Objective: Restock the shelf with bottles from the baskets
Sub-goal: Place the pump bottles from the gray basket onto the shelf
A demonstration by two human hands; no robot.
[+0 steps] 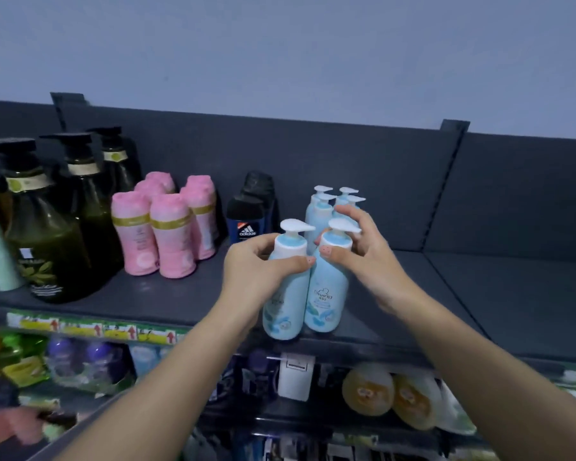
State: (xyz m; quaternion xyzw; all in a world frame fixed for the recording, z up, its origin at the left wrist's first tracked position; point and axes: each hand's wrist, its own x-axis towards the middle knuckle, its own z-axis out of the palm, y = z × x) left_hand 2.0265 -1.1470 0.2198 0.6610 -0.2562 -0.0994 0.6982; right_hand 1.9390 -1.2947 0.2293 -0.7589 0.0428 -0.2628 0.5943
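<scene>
Pale-blue and plastic, the left bottle point(281, 294) was gripped at its shoulder by the left hand point(250, 271), the right bottle point(326, 294) likewise by the right hand point(369, 257), both at the front edge of the shelf point(187, 294). Smooth, likely heavy; shoulders were judged safer than pumps.

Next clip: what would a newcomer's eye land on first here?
Dead centre, the left hand grips one pale blue pump bottle and the right hand grips its twin, both at the front edge of the dark shelf. To their left, a cluster of pink bottles stands out, with big dark green pump bottles beyond.
</scene>
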